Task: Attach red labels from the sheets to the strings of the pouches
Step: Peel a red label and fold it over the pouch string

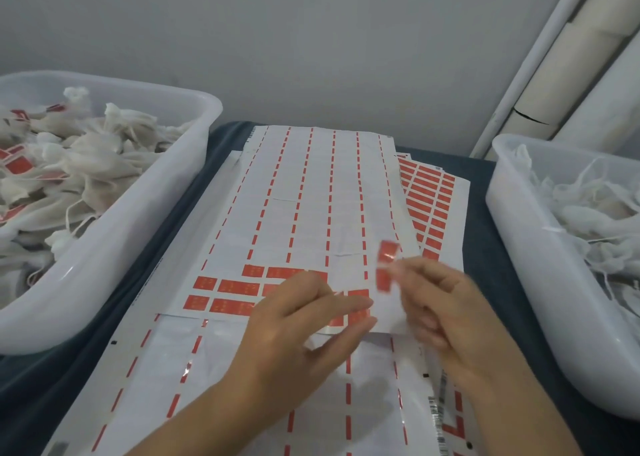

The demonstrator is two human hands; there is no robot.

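Note:
A stack of white label sheets lies on the dark cloth between two tubs. The top sheet is mostly peeled, with a few red labels left in its lower rows. My right hand pinches one peeled red label, held upright just above the sheet. My left hand rests flat on the sheet with its fingers straight, touching the red rows. White pouches with red labels on their strings fill the left tub. Plain pouches with loose strings fill the right tub.
The left white plastic tub and the right tub flank the sheets closely. A full sheet of red labels sticks out at the right under the top sheet. Cardboard tubes lean against the wall at back right.

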